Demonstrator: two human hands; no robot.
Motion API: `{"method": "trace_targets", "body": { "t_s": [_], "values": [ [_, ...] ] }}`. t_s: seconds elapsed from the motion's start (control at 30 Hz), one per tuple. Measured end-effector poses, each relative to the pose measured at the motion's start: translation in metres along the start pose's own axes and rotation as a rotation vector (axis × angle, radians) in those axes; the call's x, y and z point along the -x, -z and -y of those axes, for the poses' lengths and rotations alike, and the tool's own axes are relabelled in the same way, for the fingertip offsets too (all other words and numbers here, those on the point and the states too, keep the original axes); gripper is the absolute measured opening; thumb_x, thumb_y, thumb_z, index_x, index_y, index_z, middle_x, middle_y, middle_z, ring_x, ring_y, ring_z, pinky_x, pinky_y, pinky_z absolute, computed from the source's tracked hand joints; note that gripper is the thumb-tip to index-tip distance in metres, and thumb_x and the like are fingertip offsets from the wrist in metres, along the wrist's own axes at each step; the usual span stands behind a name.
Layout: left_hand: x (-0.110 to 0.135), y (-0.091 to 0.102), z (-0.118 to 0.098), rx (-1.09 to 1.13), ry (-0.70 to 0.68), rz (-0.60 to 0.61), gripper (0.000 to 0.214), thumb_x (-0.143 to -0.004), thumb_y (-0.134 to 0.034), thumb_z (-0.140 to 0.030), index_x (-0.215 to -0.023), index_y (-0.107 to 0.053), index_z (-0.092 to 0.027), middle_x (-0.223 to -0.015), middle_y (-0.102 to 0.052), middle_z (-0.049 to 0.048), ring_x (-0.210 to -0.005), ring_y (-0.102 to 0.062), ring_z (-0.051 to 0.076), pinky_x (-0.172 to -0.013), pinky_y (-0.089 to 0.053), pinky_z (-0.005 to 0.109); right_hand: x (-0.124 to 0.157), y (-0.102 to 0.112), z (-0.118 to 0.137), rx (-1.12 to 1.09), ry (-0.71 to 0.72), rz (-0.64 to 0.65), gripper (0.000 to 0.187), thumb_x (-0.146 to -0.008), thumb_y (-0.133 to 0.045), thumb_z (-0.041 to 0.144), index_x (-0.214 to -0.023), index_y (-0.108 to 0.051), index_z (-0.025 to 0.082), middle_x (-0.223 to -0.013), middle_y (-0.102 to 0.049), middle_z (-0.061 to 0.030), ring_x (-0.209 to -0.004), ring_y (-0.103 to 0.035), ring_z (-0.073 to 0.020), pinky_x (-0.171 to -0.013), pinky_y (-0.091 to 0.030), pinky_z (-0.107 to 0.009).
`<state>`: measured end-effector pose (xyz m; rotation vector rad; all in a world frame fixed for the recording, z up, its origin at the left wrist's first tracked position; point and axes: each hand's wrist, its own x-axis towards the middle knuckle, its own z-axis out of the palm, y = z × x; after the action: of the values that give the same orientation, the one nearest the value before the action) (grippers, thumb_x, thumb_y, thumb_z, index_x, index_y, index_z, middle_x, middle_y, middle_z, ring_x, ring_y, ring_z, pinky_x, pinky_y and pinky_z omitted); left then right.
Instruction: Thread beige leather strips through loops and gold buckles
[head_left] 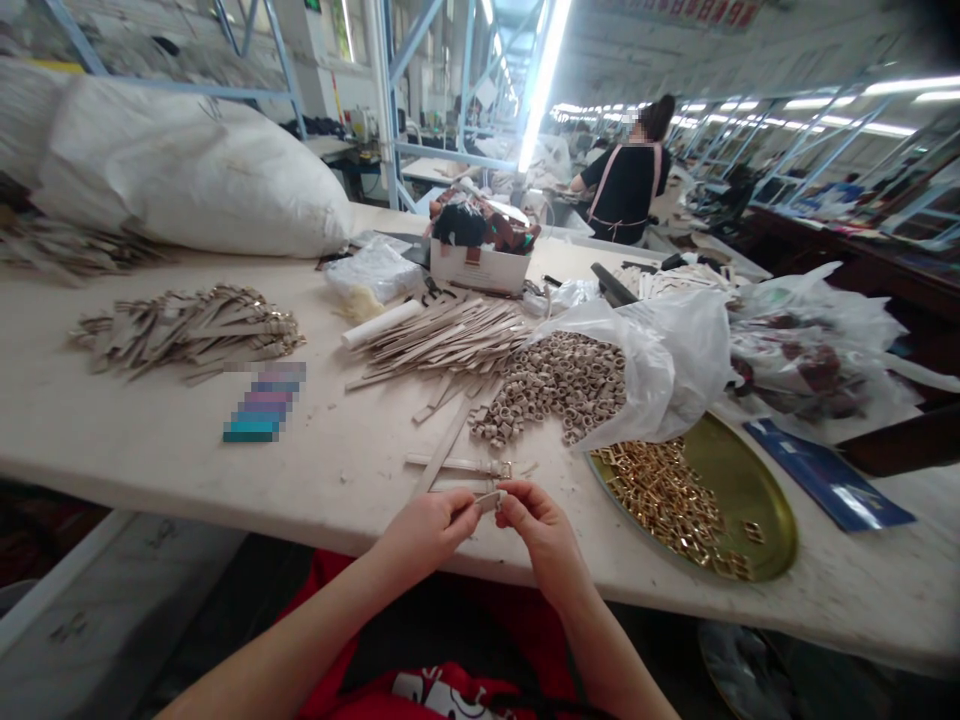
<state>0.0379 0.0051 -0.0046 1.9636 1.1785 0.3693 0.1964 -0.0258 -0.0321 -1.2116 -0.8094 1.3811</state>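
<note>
At the table's near edge, my left hand (pixel 431 528) and my right hand (pixel 541 530) both pinch the end of a thin beige strap (pixel 491 499). The strap runs away from me across the table. A finished strap with a gold buckle (pixel 459 465) lies just beyond my hands. Small beige loops (pixel 559 385) spill from a white plastic bag (pixel 667 360). To the right, a round brass tray (pixel 750 490) holds several gold buckles (pixel 667 495).
Piles of beige straps (pixel 442 340) and buckled straps (pixel 195 330) lie on the white table (pixel 150 440). Behind are a big white sack (pixel 187 170), a cardboard box (pixel 480 265) and clear bags (pixel 810 350). A person (pixel 626 185) in an apron works at a far table.
</note>
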Motion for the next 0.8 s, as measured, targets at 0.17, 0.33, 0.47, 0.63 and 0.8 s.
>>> {"method": "trace_targets", "body": {
  "t_s": [0.17,0.33,0.47,0.63,0.8],
  "values": [
    [0.002,0.013,-0.004,-0.053,-0.026,0.11,0.031,-0.083,-0.037,-0.034,-0.068,-0.058,-0.018,-0.057,-0.05,-0.0032,-0.053,-0.045,0.01,-0.049,-0.025,0.021,0.005,0.004,0.005,0.15,0.002,0.082,0.025,-0.064,-0.068,0.036,-0.079,-0.065,0.017,-0.058,-0.055,0.0027,-0.058,-0.048,-0.0113,-0.058,-0.038,-0.025],
    [0.006,0.014,-0.008,-0.064,-0.01,0.103,0.03,-0.083,-0.037,-0.034,-0.069,-0.058,-0.017,-0.058,-0.051,-0.0027,-0.055,-0.046,0.011,-0.05,-0.027,0.021,0.005,0.0,0.004,0.196,0.018,0.072,0.026,-0.064,-0.067,0.037,-0.081,-0.065,0.017,-0.057,-0.055,0.0027,-0.058,-0.048,-0.012,-0.057,-0.038,-0.025],
    [0.009,0.006,-0.006,0.035,0.013,0.06,0.031,-0.084,-0.035,-0.035,-0.075,-0.059,-0.017,-0.067,-0.057,-0.0008,-0.063,-0.05,0.013,-0.057,-0.033,0.021,0.005,-0.006,0.001,0.179,0.007,0.113,0.025,-0.065,-0.066,0.037,-0.08,-0.065,0.017,-0.056,-0.054,0.0029,-0.056,-0.048,-0.0116,-0.056,-0.038,-0.025],
    [0.011,0.002,-0.003,0.214,0.049,0.072,0.019,-0.079,-0.04,-0.022,-0.091,-0.053,-0.018,-0.067,-0.054,-0.0029,-0.059,-0.048,0.011,-0.054,-0.035,0.021,0.004,-0.007,-0.004,0.108,-0.039,0.05,0.025,-0.066,-0.067,0.038,-0.077,-0.063,0.016,-0.058,-0.056,0.0023,-0.056,-0.048,-0.0113,-0.058,-0.038,-0.025],
    [0.006,-0.003,0.006,0.335,0.062,0.0,0.022,-0.079,-0.037,-0.015,-0.099,-0.045,-0.017,-0.067,-0.055,-0.0021,-0.059,-0.05,0.011,-0.056,-0.037,0.022,0.006,-0.011,-0.003,0.09,-0.033,0.058,0.026,-0.065,-0.068,0.039,-0.076,-0.062,0.017,-0.06,-0.057,0.0014,-0.059,-0.049,-0.0124,-0.059,-0.039,-0.026]
  ]
}}
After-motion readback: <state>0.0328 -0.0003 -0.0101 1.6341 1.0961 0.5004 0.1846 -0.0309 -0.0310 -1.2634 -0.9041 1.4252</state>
